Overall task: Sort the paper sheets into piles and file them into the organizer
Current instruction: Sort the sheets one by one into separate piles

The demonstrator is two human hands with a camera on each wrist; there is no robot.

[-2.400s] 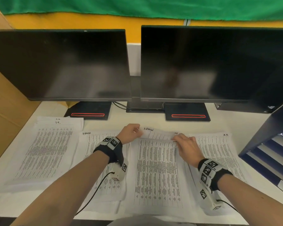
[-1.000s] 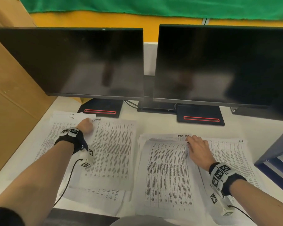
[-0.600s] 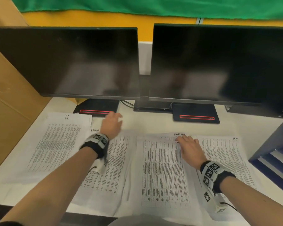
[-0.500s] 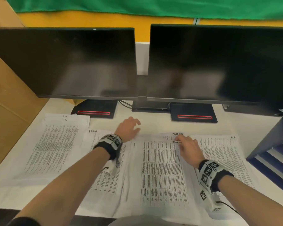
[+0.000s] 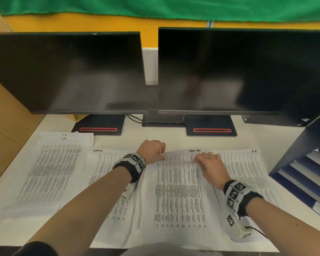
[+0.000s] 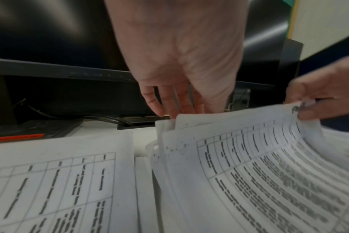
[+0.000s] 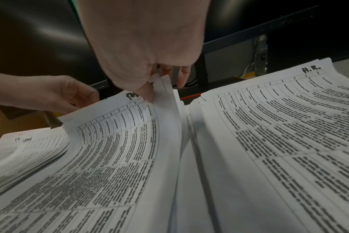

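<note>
Printed sheets lie in several piles across the desk: an I.T. pile (image 5: pixel 59 172), an Admin pile (image 5: pixel 103 174), a middle stack (image 5: pixel 179 200) and an H.R. pile (image 5: pixel 248 174) (image 7: pixel 289 126). The top sheet (image 5: pixel 179 157) (image 6: pixel 249 145) (image 7: pixel 119 126) of the middle stack is raised along its far edge. My right hand (image 5: pixel 209 161) (image 7: pixel 153 88) pinches its far right corner between thumb and fingers. My left hand (image 5: pixel 152 150) (image 6: pixel 175 108) has come to its far left corner, its fingers curled behind the edge. The dark blue organizer (image 5: pixel 303 150) stands at the right.
Two dark monitors (image 5: pixel 68 71) (image 5: pixel 238 69) on stands with red strips (image 5: pixel 98 129) stand close behind the piles. A cardboard panel (image 5: pixel 6 117) walls the left side. The organizer's trays (image 5: pixel 307 174) open toward me.
My left hand, which was at the Admin pile a second ago, swung back right to the middle stack's far left corner. The right hand stayed there and now lifts the top sheet's edge.
</note>
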